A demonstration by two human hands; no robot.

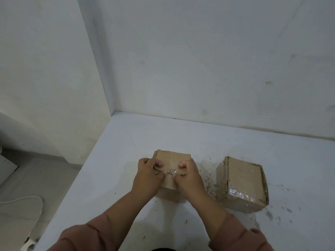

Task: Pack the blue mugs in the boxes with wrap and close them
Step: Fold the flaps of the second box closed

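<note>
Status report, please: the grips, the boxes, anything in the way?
Left grip and right grip pinch the top of the box. Second box to the right, closed and taped. No mugs in view. Nothing in the way.

The middle tan-brown cardboard box (172, 157) is plain, unprinted tan, with a silvery-clear strip of glossy tape (171, 171) across its flaps. The right tan-brown cardboard box (243, 176) is the same flat tan, with a clear tape patch (239, 193) glinting white at its near end. The white tabletop (126, 142) is peppered with dark grey-brown specks, thickest around the right box. The long fabric sleeves (87, 236) are dusty reddish-brown. The painted walls (199, 60) are pale grey-white with faint smudges; the thin cable (27, 198) is white on a grey floor (45, 169)
</note>
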